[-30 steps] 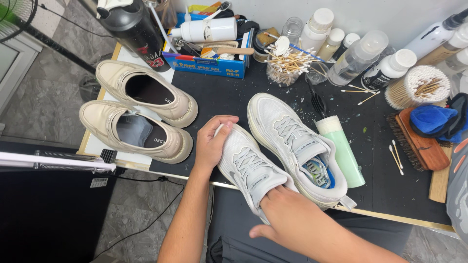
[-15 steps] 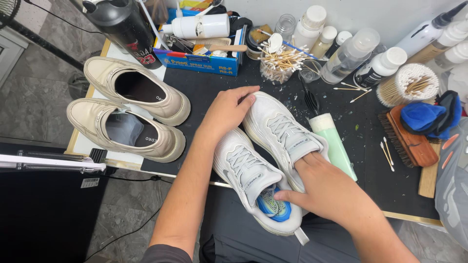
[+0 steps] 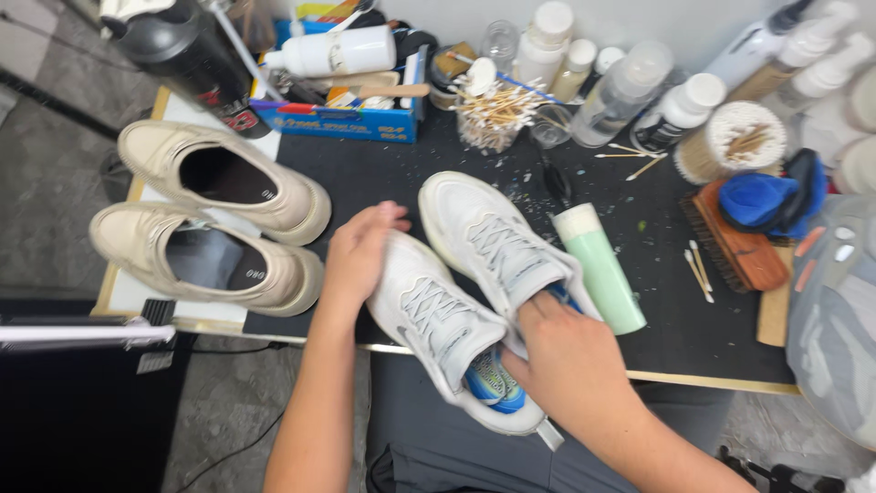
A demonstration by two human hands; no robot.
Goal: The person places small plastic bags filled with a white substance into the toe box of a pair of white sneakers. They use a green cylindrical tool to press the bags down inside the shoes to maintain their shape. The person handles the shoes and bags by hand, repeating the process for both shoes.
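At near centre, left hand has slid off the far sneaker onto the near sneaker's toe, fingers curled; right hand grips both heels.

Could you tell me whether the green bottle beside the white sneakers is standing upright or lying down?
Lying down: the green bottle rests lengthwise on the black mat.

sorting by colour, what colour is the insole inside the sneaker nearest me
Blue with green, inside the white sneaker; insole shows best in the head view.
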